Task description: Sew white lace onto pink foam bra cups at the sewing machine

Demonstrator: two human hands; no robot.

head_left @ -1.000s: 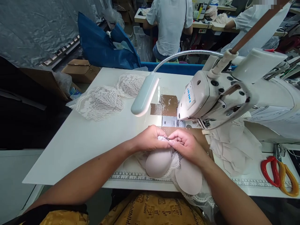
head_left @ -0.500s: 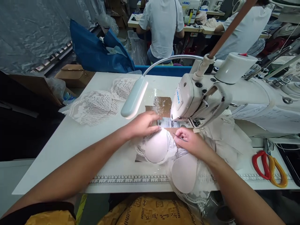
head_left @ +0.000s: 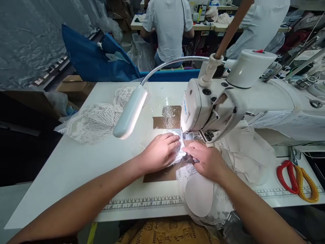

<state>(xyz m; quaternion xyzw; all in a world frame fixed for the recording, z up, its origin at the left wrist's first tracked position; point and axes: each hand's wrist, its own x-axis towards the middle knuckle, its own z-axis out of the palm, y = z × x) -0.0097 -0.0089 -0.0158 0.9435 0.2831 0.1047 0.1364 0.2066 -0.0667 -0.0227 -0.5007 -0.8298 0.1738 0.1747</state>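
Observation:
My left hand (head_left: 162, 151) lies palm down on the white lace bra (head_left: 200, 189), its fingers curled over the fabric just left of the sewing machine's needle. From the right, my right hand (head_left: 205, 158) presses on the same piece, fingers together, with a small metal tool pinched under them. One padded cup hangs over the table's front edge. The white sewing machine (head_left: 228, 101) head stands directly above both hands.
A gooseneck lamp (head_left: 130, 112) hangs over the table's left middle. Finished lace bras (head_left: 93, 118) are piled at the back left. Pale fabric pieces (head_left: 248, 152) lie under the machine arm, with red and yellow scissors (head_left: 297, 176) at right. Other people sit at tables behind.
Both hands have slid the bra forward from the table's front edge to the needle. The left cup is now covered by my left hand.

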